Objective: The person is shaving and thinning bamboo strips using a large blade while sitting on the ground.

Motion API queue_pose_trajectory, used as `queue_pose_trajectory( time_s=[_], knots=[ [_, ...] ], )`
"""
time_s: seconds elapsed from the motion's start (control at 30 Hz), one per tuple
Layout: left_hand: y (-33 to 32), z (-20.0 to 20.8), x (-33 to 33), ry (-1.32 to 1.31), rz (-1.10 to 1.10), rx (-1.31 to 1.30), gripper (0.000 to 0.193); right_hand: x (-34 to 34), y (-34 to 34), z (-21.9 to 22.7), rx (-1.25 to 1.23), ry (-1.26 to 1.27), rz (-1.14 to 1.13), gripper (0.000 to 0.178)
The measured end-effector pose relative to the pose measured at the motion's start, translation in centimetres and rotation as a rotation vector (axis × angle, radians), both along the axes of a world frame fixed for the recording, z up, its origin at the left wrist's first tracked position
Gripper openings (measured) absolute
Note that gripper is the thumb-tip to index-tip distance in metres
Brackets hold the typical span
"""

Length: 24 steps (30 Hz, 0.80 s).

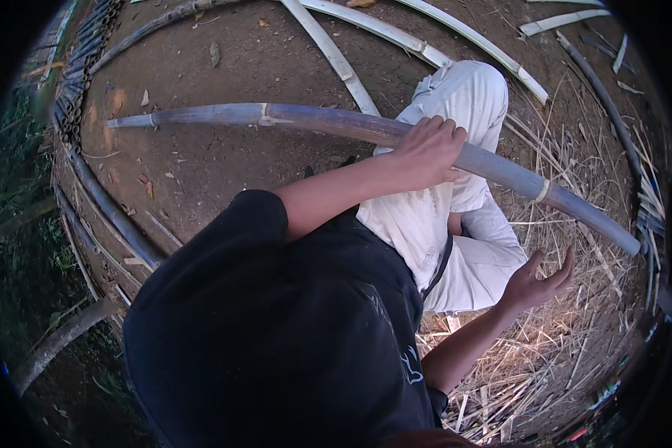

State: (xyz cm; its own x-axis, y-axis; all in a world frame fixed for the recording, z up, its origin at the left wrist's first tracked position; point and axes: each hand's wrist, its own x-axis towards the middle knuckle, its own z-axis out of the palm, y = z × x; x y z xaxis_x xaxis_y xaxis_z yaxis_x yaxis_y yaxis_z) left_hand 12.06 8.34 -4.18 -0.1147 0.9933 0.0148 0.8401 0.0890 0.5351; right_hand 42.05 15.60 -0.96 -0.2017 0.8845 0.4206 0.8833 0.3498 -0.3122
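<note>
1. While the left hand (429, 149) wraps round the bamboo pole (504, 172) from above, fingers closed over it, the long piece runs off to both sides of that grip, its slim end far out to the left, its thick end out to the right!
2. And here's the right hand (541, 284), just below the pole's thick end and apart from it: fingers loosely curled, thumb and fingertips parted, nothing visible in the grasp.
3. Under the left hand, the pole crosses the white trousers (463, 97) near a bent knee; whether it bears on the leg, I can't tell.
4. Now the state of play! This pole looks round and whole, pale rings at its joints, no split on the side we see; I'd judge the work on it barely begun, if begun at all.
5. Beyond the left hand, what looks like finished work: pale split strips (332, 56) lie on the brown ground (216, 160).
6. Below the right hand, straw-like shavings (515, 373) spread thickly, a sign, I'd say, of plenty already trimmed.
7. Far out to the left of the left hand, dark round poles (82, 60) sit bundled; by their look, they're unsplit too, so plenty seems left.
</note>
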Motion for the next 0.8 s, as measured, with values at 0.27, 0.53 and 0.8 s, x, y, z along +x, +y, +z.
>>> queue_pose_trajectory(
  time_s=[0.27,0.53,0.8],
  knots=[
    [-5.0,0.9,-3.5,0.095,0.229,0.437,0.041,-11.2,6.0,-1.3,-0.195,-0.301,0.679,0.042],
    [-17.0,-4.8,-19.3,-0.595,2.179,0.385,0.081,-12.7,4.8,-2.6,-0.176,-0.165,0.818,0.032],
    [-21.1,-12.3,-28.0,-1.363,2.014,0.53,0.064,-12.3,4.0,-2.7,-0.136,-0.046,0.772,0.033]
  ],
)
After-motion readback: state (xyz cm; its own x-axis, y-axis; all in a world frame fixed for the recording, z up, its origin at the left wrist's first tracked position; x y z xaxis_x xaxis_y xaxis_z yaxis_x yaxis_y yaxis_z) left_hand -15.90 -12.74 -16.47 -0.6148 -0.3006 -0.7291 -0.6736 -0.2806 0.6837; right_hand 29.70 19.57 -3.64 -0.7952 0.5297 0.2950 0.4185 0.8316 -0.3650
